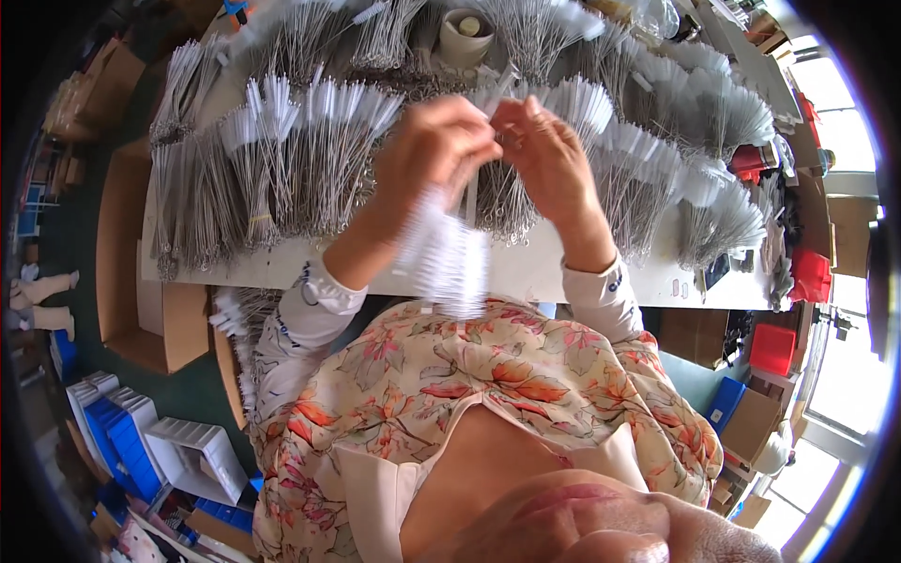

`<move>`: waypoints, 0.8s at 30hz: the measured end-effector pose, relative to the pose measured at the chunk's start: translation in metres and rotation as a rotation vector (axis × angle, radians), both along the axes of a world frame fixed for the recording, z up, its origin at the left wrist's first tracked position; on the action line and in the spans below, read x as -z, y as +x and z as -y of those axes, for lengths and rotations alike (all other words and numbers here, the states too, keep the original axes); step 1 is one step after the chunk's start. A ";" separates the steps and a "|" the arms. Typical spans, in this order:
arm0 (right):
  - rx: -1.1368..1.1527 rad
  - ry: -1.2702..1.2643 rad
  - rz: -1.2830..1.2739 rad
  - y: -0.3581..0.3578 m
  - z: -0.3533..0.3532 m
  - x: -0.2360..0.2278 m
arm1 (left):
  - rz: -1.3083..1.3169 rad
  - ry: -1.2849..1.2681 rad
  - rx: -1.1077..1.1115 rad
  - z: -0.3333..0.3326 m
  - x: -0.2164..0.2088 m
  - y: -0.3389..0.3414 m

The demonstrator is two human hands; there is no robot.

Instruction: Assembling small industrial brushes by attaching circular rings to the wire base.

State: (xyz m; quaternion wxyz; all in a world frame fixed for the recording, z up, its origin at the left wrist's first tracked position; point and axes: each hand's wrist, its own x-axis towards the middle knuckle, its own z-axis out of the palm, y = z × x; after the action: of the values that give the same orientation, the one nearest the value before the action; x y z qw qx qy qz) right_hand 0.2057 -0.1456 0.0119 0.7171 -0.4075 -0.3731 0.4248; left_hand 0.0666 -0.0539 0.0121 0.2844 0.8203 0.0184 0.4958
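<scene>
Over the near side of the table, both hands are raised close together. My left hand (434, 150) is closed around the wire stems of several white-bristled wire brushes (457, 267), whose blurred bristle ends hang below it toward my chest. Beside it, my right hand (552, 161) has its thumb and fingers drawn together near the left fingertips. What the right fingers pinch is too small and blurred to make out. Behind the hands stand bundles of similar wire brushes (324, 122), with bristles upward and looped wire ends toward me.
More brush bundles (723, 113) spread along the right of the white table (300, 265). A cream roll-shaped object (465, 39) stands at the back. An open cardboard box (183, 324) is at the left, with white and blue bins (197, 455) below. Red containers (772, 347) sit at the right.
</scene>
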 end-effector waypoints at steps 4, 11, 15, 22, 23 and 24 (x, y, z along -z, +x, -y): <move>-0.046 -0.052 -0.578 -0.010 0.007 0.006 | 0.006 0.110 0.000 0.035 0.028 0.008; -0.372 -0.723 1.316 0.048 0.093 -0.037 | -0.296 -0.269 0.187 0.055 0.084 -0.038; -0.360 -0.875 2.231 0.023 0.127 0.047 | -0.426 -0.387 0.253 0.065 0.096 -0.044; -0.472 -0.654 0.547 -0.021 0.088 0.045 | -0.312 -0.220 0.237 0.069 0.086 -0.054; -0.565 -0.689 0.226 -0.022 0.083 0.043 | -0.321 -0.218 0.247 0.066 0.080 -0.056; -0.584 -0.666 0.106 -0.025 0.080 0.037 | -0.300 -0.123 0.204 0.065 0.070 -0.058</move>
State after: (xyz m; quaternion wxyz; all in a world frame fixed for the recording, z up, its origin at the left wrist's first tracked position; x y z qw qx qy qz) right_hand 0.1807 -0.2253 -0.0250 0.3766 -0.5148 -0.3516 0.6853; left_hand 0.0089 -0.1185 -0.0581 0.3770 0.8637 0.0076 0.3343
